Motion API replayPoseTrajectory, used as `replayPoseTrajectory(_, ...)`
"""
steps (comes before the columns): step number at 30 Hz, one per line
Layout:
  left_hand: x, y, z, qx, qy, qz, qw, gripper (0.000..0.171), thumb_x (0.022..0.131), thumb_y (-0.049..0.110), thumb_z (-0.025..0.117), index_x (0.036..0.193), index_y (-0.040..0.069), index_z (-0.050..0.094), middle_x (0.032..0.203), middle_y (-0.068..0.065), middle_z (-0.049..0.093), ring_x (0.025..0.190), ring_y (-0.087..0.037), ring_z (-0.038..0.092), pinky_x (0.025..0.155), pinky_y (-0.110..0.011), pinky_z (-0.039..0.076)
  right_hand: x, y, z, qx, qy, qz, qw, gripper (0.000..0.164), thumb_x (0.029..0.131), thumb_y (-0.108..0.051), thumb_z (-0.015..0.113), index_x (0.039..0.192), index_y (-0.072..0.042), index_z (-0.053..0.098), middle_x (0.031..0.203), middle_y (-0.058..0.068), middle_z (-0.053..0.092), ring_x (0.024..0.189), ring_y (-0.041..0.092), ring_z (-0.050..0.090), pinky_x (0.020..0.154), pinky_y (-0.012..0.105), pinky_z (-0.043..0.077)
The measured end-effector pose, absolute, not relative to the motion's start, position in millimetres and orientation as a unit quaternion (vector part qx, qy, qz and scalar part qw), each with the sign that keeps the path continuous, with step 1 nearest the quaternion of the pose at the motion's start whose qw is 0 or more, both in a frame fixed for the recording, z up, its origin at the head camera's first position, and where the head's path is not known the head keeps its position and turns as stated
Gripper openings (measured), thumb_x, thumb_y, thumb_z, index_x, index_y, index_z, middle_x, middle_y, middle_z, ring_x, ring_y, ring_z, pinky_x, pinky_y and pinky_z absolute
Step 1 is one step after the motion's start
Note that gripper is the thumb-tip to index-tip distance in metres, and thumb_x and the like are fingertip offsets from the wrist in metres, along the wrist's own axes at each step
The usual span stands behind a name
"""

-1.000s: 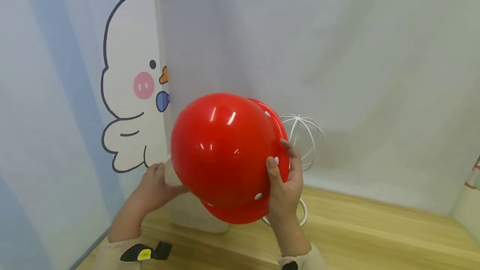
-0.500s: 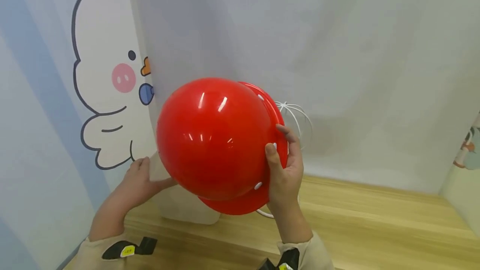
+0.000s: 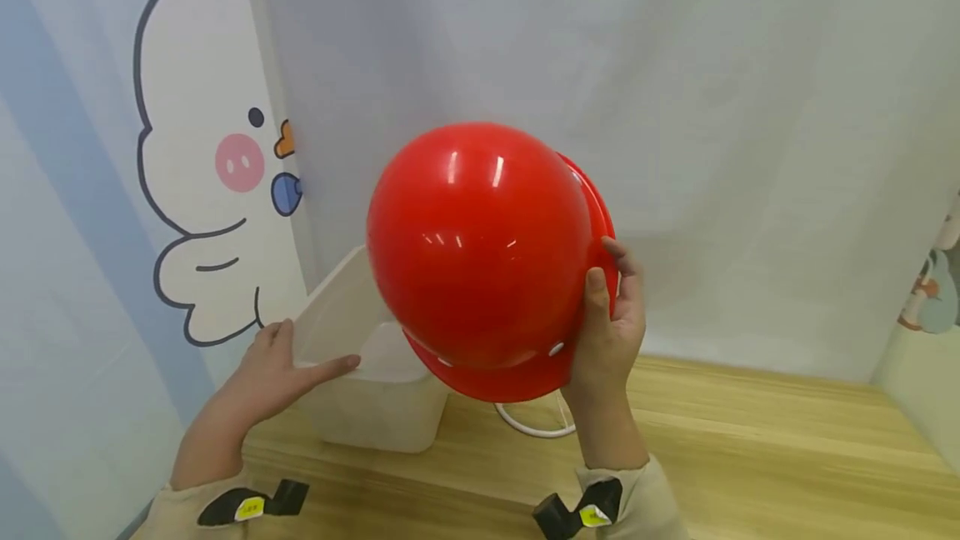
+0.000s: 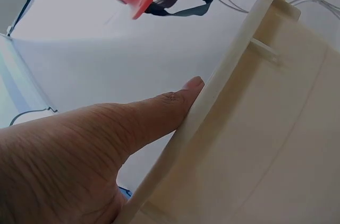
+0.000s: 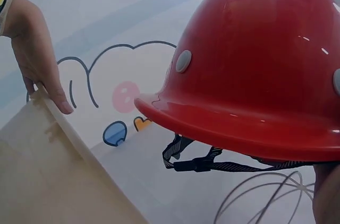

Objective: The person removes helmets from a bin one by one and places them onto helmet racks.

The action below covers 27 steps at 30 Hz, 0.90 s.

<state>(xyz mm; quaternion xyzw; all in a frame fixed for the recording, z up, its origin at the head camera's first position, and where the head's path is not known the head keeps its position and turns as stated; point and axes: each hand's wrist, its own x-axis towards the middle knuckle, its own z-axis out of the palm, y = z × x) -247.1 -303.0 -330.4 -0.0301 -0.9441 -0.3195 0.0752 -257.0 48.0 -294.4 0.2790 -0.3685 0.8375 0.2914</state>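
Note:
A glossy red hard hat (image 3: 480, 248) is held up in the middle of the head view, dome toward me. My right hand (image 3: 606, 340) grips its brim on the right side, thumb on the outer face. Below the brim a black chin strap (image 5: 195, 164) shows in the right wrist view. Behind and left of the hat stands an off-white plastic bin (image 3: 375, 417), its inside partly visible. My left hand (image 3: 262, 382) holds the bin's near left corner, with the thumb (image 4: 175, 108) at the rim in the left wrist view. The hat is apart from the bin.
A white wire stand shows its base ring (image 3: 536, 432) on the wooden table (image 3: 750, 432), and its wire dome (image 5: 265, 197) in the right wrist view. Grey cloth (image 3: 750, 107) hangs behind. A cartoon-printed curtain (image 3: 202, 107) borders the left.
The right hand has moved the hard hat up and to the right, uncovering the bin's opening. The hat now hides the stand's wire dome in the head view. The left hand stays on the bin.

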Motion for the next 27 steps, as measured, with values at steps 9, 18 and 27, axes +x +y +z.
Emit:
replayPoseTrajectory(9,-246.7,-306.7,-331.2,-0.019,-0.956,-0.283,0.074,0.112,0.083,0.068,0.068,0.150,-0.011,0.025,0.145,-0.041,0.028,0.122,-0.051,0.043,0.089,-0.068,0.045,-271.1,64.2,-296.1,0.274,-0.326,0.851,0.308,0.039,0.100,-0.017,0.062,0.136,-0.008,0.050,0.133,0.018,0.054,0.114,0.035,0.061,0.093,0.044,0.054)
replayPoseTrajectory(18,-246.3,-307.1,-331.9,-0.022,-0.959,-0.272,0.073,0.114,0.084,0.068,0.067,0.152,-0.012,0.020,0.146,-0.043,0.025,0.123,-0.053,0.041,0.089,-0.070,0.044,-279.4,70.5,-296.1,0.261,-0.292,0.854,0.341,0.037,0.098,-0.017,0.065,0.132,-0.007,0.052,0.128,0.018,0.059,0.110,0.032,0.064,0.093,0.041,0.055)
replayPoseTrajectory(27,-246.2,-306.8,-332.7,-0.025,-0.961,-0.266,0.073,0.115,0.085,0.067,0.067,0.152,-0.013,0.019,0.146,-0.043,0.024,0.125,-0.054,0.039,0.092,-0.072,0.042,-290.6,80.2,-300.2,0.186,-0.278,0.855,0.397,0.036,0.097,-0.020,0.066,0.129,-0.007,0.056,0.118,0.017,0.063,0.102,0.029,0.066,0.088,0.038,0.057)
